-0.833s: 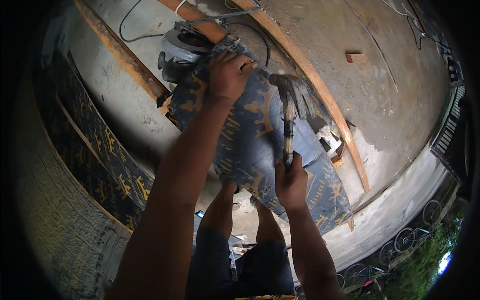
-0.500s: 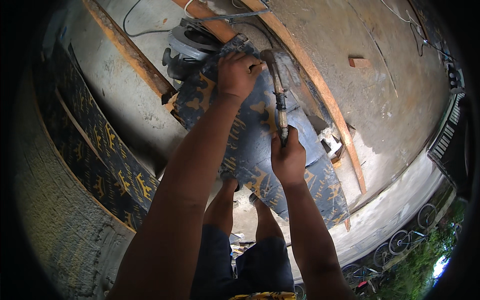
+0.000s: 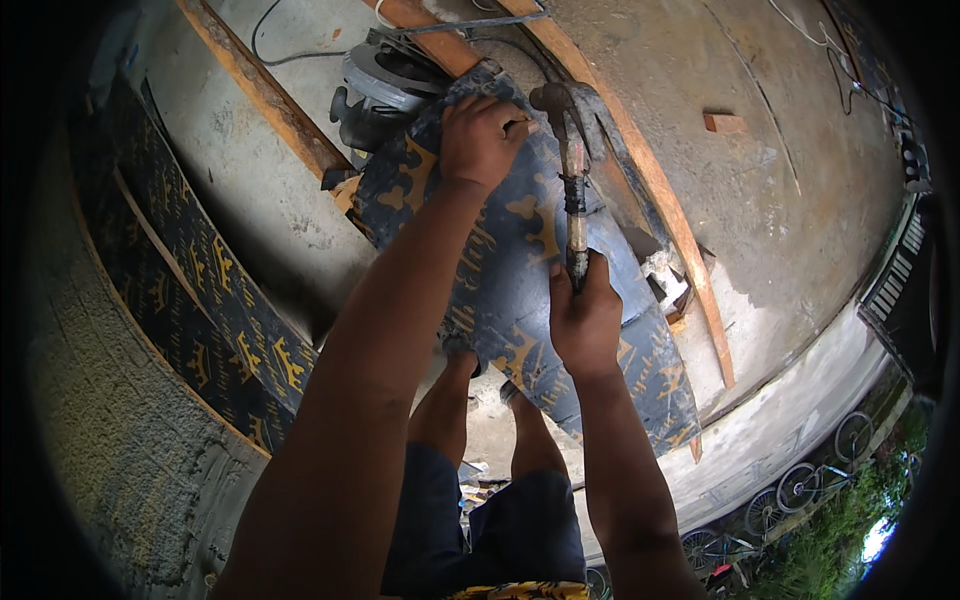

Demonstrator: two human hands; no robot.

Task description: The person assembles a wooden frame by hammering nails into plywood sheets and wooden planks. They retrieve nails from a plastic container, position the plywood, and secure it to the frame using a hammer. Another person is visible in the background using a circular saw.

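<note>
My right hand [image 3: 586, 318] is wrapped round the lower handle of a claw hammer [image 3: 575, 165], whose worn shaft has dark tape bound about it. The hammer's dark head is blurred a little and stands to the right of my left hand [image 3: 480, 142], apart from it. Resting on the far end of a dark board [image 3: 490, 290] with gold crown prints, my left hand has its fingers closed in a pinch by the board's right edge. What the pinch holds is too small to make out. The board lies tilted in front of my legs.
A circular saw [image 3: 385, 85] sits just left of the board's far end. Long timber pieces [image 3: 265, 95] [image 3: 640, 170] lie on the concrete floor, with a brick-coloured block [image 3: 725, 123] at the right. More printed boards [image 3: 185, 270] stand at the left, and bicycles [image 3: 798, 487] are at the lower right.
The hammer's head has swung to the right, away from my left hand, and my right hand has shifted slightly right with it. My left hand stays at the same spot on the board.
</note>
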